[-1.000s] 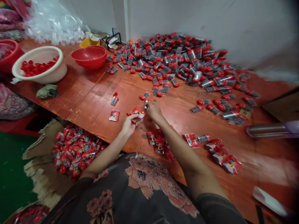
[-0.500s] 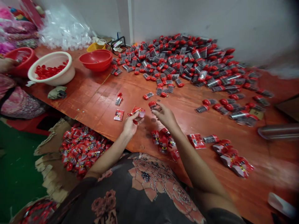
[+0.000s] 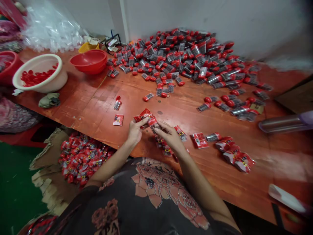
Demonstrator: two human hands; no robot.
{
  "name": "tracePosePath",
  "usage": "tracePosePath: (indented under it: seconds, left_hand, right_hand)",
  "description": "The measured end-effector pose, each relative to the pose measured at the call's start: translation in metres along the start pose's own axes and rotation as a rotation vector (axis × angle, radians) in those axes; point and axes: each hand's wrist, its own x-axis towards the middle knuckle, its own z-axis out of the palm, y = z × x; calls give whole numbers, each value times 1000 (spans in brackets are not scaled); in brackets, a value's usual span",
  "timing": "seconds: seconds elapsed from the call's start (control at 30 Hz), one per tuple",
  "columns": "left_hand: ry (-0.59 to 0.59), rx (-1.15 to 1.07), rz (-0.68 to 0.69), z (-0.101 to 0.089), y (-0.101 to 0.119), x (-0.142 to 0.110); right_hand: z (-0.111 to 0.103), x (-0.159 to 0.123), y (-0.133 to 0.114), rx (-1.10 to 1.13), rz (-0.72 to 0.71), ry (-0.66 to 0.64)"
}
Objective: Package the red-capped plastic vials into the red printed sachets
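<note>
My left hand [image 3: 135, 132] pinches a red printed packet [image 3: 144, 114] between thumb and fingers. Against the packet's near side, my right hand [image 3: 168, 135] grips a small clear container with a red cap [image 3: 152, 122] and dark contents, cap end toward the packet. Whether the cap is inside the packet I cannot tell. Below my right hand lie several red packaged pieces [image 3: 166, 150], partly covered by it. A flat red packet [image 3: 118, 119] and a small container [image 3: 117, 104] lie left of my hands.
A large heap of red-capped containers [image 3: 186, 55] covers the back. White basin [image 3: 58, 76] and red bowl [image 3: 88, 62] stand left. A box of packaged pieces [image 3: 81, 156] sits below the table edge. More packets [image 3: 200, 140] and a clear cylinder [image 3: 283, 125] lie right.
My right hand has brought the red-capped container left and down to the packet in my left hand; the two now meet. The view has shifted slightly to the right.
</note>
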Motion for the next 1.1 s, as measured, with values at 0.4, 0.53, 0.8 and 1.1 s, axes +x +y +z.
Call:
tracePosePath:
  seconds: [0.4, 0.53, 0.8, 1.1]
  left_hand:
    - [-173, 279, 111, -6, 12, 0]
    - [-161, 362, 73, -16, 21, -3]
    - [-108, 355, -23, -26, 23, -11]
    - [110, 127, 190, -19, -9, -28]
  right_hand:
    - [12, -14, -1, -277, -186, 71]
    - [31, -20, 2, -345, -215, 76]
    - [45, -29, 7, -270, -224, 138]
    - [48, -33, 19, -216, -275, 256]
